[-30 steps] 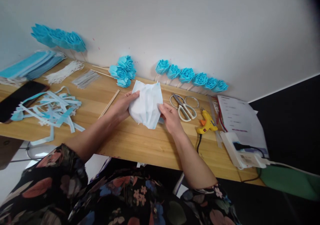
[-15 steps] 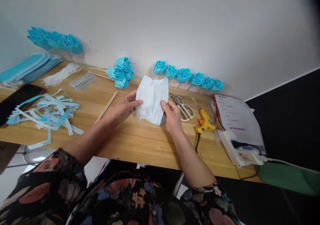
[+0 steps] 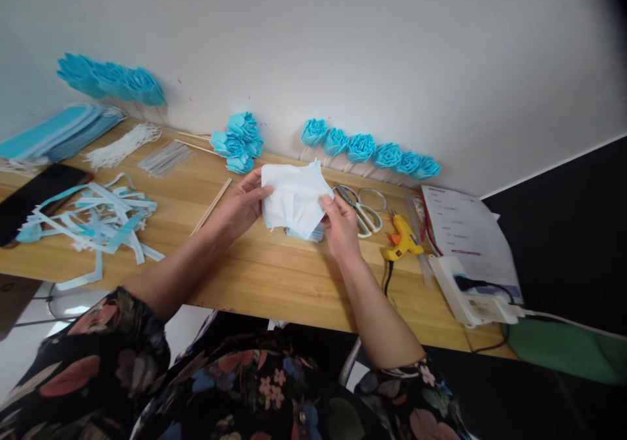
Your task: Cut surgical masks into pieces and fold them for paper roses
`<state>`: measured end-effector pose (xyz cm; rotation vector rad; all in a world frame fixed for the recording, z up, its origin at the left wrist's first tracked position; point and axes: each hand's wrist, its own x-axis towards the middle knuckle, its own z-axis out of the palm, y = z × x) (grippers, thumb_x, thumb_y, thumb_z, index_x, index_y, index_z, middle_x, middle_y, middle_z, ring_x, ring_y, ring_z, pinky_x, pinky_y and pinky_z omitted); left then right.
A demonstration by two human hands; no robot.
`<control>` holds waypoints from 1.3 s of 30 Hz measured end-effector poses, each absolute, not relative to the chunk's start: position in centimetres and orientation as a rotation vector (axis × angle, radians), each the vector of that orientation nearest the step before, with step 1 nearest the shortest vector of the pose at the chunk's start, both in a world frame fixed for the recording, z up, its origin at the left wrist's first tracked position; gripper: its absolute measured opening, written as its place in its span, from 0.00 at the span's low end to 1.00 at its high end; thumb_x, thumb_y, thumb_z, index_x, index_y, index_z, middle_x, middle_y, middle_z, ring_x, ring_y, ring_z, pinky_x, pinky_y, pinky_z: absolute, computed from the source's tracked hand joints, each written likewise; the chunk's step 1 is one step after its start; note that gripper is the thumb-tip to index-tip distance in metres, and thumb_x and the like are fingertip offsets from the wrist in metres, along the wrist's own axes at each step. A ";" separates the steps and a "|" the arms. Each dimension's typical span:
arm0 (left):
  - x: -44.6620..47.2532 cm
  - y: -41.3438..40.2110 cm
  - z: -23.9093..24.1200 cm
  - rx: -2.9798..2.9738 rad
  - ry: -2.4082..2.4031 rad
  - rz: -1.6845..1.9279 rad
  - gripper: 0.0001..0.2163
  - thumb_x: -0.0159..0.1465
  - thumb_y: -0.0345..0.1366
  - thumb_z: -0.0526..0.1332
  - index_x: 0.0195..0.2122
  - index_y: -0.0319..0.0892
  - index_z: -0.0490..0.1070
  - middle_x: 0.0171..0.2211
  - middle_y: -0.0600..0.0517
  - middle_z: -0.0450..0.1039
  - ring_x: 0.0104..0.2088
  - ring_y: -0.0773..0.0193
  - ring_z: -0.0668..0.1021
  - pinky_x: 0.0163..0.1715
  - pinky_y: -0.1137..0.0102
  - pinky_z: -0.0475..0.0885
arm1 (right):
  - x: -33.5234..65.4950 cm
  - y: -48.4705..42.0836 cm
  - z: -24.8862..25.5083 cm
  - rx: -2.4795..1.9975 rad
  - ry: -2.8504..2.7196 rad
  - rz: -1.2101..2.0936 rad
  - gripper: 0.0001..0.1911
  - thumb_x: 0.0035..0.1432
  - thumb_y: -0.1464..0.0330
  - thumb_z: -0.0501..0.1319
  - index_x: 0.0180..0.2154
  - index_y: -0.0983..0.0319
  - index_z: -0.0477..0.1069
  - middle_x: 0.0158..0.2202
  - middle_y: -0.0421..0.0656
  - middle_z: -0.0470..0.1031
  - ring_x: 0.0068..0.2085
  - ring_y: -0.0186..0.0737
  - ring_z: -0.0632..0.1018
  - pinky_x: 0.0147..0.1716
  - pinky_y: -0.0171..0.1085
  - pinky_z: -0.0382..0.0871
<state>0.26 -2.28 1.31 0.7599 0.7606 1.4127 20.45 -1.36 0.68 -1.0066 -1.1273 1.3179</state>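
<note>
A white sheet of mask fabric (image 3: 292,196) is stretched between both hands above the wooden table (image 3: 255,270). My left hand (image 3: 242,204) pinches its left edge. My right hand (image 3: 339,223) pinches its right corner. Under the sheet, a small stack of cut pale blue pieces (image 3: 308,234) lies on the table. White-handled scissors (image 3: 361,207) rest just right of my right hand.
A yellow glue gun (image 3: 402,239), papers (image 3: 460,228) and a white power strip (image 3: 473,296) lie to the right. Blue fabric roses (image 3: 367,148) line the wall, more roses (image 3: 239,141) lie behind my hands. Blue strips (image 3: 93,215), a skewer (image 3: 211,205), masks (image 3: 53,133) and a phone (image 3: 34,195) sit left.
The white sheet has been turned from upright to a wider, flatter spread, and both hands shifted slightly left and up with it.
</note>
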 end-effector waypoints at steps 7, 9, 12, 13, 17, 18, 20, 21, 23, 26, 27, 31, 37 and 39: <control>0.3 -2.2 1.4 0.780 0.766 1.436 0.20 0.55 0.36 0.72 0.50 0.47 0.75 0.51 0.50 0.79 0.52 0.56 0.79 0.48 0.65 0.76 | 20.0 -1.7 0.7 -1.041 -1.200 1.376 0.20 0.43 0.52 0.74 0.31 0.60 0.79 0.30 0.40 0.80 0.31 0.38 0.75 0.32 0.38 0.72; 0.5 -2.3 1.6 0.783 0.749 1.410 0.21 0.56 0.38 0.72 0.51 0.46 0.75 0.52 0.49 0.78 0.53 0.54 0.79 0.48 0.64 0.77 | 20.0 -1.7 0.7 -1.050 -1.193 1.348 0.18 0.43 0.53 0.74 0.30 0.59 0.79 0.30 0.40 0.80 0.31 0.38 0.76 0.32 0.38 0.71; 0.8 -2.6 2.0 0.800 0.701 1.342 0.24 0.56 0.41 0.72 0.54 0.44 0.74 0.53 0.46 0.77 0.54 0.51 0.78 0.47 0.64 0.77 | 20.0 -1.6 0.7 -1.059 -1.158 1.311 0.18 0.43 0.53 0.74 0.30 0.60 0.79 0.28 0.40 0.79 0.30 0.38 0.75 0.31 0.38 0.71; 0.9 -2.6 2.1 0.813 0.691 1.322 0.25 0.55 0.41 0.73 0.54 0.44 0.74 0.54 0.45 0.77 0.54 0.51 0.78 0.47 0.64 0.77 | 20.0 -1.6 0.8 -1.057 -1.151 1.303 0.18 0.44 0.53 0.74 0.30 0.60 0.79 0.28 0.40 0.79 0.29 0.37 0.75 0.30 0.38 0.71; 1.0 -2.8 2.1 0.851 0.712 1.279 0.27 0.53 0.33 0.73 0.55 0.44 0.74 0.53 0.45 0.78 0.51 0.53 0.79 0.43 0.67 0.76 | 20.2 -1.5 0.7 -1.048 -1.173 1.266 0.17 0.47 0.54 0.72 0.27 0.60 0.77 0.22 0.38 0.74 0.26 0.36 0.73 0.28 0.37 0.69; 0.9 -2.8 2.0 0.849 0.719 1.289 0.26 0.52 0.32 0.73 0.54 0.44 0.74 0.52 0.46 0.78 0.50 0.53 0.80 0.42 0.67 0.76 | 20.2 -1.5 0.7 -1.049 -1.183 1.256 0.16 0.48 0.54 0.72 0.27 0.60 0.76 0.22 0.37 0.73 0.25 0.35 0.72 0.27 0.37 0.69; 0.7 -2.6 1.9 0.840 0.726 1.325 0.24 0.53 0.31 0.71 0.52 0.45 0.75 0.51 0.46 0.78 0.48 0.54 0.80 0.41 0.67 0.76 | 20.3 -1.4 0.7 -1.043 -1.204 1.239 0.16 0.51 0.54 0.71 0.27 0.60 0.76 0.22 0.37 0.73 0.24 0.34 0.71 0.26 0.36 0.68; 0.6 -2.6 1.8 0.834 0.728 1.343 0.22 0.53 0.31 0.71 0.51 0.45 0.75 0.50 0.47 0.79 0.47 0.55 0.80 0.40 0.66 0.76 | 20.3 -1.5 0.7 -1.036 -1.213 1.231 0.16 0.51 0.54 0.70 0.27 0.60 0.75 0.22 0.37 0.73 0.23 0.34 0.71 0.25 0.36 0.67; 0.5 -2.5 1.8 0.828 0.728 1.360 0.21 0.53 0.31 0.70 0.50 0.44 0.75 0.49 0.47 0.79 0.46 0.56 0.80 0.40 0.66 0.76 | 20.3 -1.5 0.7 -1.016 -1.223 1.223 0.15 0.52 0.55 0.70 0.27 0.60 0.76 0.22 0.37 0.73 0.23 0.33 0.71 0.25 0.36 0.67; 0.6 -2.5 1.8 0.843 0.721 1.349 0.21 0.53 0.31 0.70 0.49 0.43 0.75 0.49 0.47 0.78 0.45 0.57 0.80 0.40 0.67 0.75 | 20.2 -1.6 0.9 -1.009 -1.210 1.241 0.15 0.51 0.55 0.71 0.29 0.60 0.77 0.23 0.37 0.75 0.23 0.33 0.72 0.25 0.36 0.68; 0.6 -2.5 1.8 0.859 0.721 1.342 0.21 0.54 0.32 0.70 0.50 0.43 0.74 0.49 0.46 0.78 0.45 0.57 0.80 0.39 0.67 0.75 | 20.2 -1.6 0.9 -1.013 -1.207 1.253 0.15 0.50 0.55 0.71 0.29 0.60 0.77 0.24 0.37 0.75 0.23 0.33 0.72 0.25 0.36 0.68; 0.6 -2.4 1.3 1.000 0.825 1.349 0.22 0.57 0.36 0.69 0.53 0.44 0.71 0.46 0.47 0.78 0.42 0.58 0.79 0.38 0.67 0.74 | 20.1 -1.6 0.7 -1.013 -1.216 1.263 0.17 0.49 0.53 0.71 0.30 0.60 0.77 0.24 0.38 0.76 0.25 0.35 0.73 0.27 0.36 0.70; 0.1 -2.8 1.1 1.730 1.398 1.767 0.12 0.63 0.37 0.66 0.47 0.45 0.73 0.41 0.50 0.76 0.41 0.62 0.76 0.45 0.63 0.71 | 20.2 -1.6 0.3 -1.008 -1.290 1.167 0.14 0.52 0.56 0.70 0.28 0.60 0.77 0.25 0.40 0.77 0.29 0.38 0.75 0.31 0.37 0.72; 0.2 -3.4 1.5 2.008 1.438 1.754 0.06 0.64 0.37 0.66 0.41 0.44 0.75 0.39 0.50 0.75 0.42 0.61 0.76 0.46 0.62 0.71 | 20.1 -1.8 0.3 -1.028 -1.359 1.137 0.12 0.53 0.58 0.69 0.28 0.60 0.77 0.25 0.40 0.76 0.29 0.38 0.75 0.31 0.37 0.72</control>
